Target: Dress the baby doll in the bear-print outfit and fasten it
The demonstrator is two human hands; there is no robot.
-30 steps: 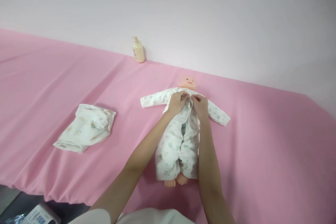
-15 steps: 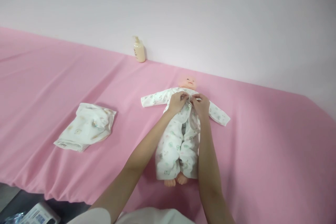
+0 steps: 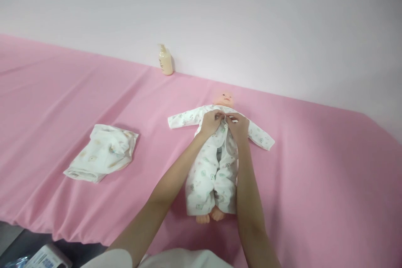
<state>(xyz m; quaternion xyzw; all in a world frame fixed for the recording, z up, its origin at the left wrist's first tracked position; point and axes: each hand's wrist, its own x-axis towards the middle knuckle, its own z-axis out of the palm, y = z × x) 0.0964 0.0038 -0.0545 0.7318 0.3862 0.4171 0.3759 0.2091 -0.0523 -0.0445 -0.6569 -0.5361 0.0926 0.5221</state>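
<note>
A baby doll (image 3: pixel 223 99) lies on its back on the pink sheet (image 3: pixel 320 184), its head toward the wall and its bare feet toward me. It wears a white patterned jacket (image 3: pixel 192 117) with the sleeves spread out, and matching trousers (image 3: pixel 201 180). At the chest, my left hand (image 3: pixel 211 123) pinches one front edge of the jacket. Close beside it, my right hand (image 3: pixel 238 125) pinches the other edge, the fingertips of both hands nearly meeting. A white button shows just below them. What lies right between the fingertips is too small to make out.
Left of the doll lies a folded white patterned cloth (image 3: pixel 103 153). A cream pump bottle (image 3: pixel 166 62) stands at the back against the white wall (image 3: pixel 251 29). Below the sheet's front edge, at the lower left, is a white box with a barcode label (image 3: pixel 47 258).
My right hand has shifted slightly left, bringing its fingertips closer to those of my left hand. The doll, cloth and bottle have stayed in place.
</note>
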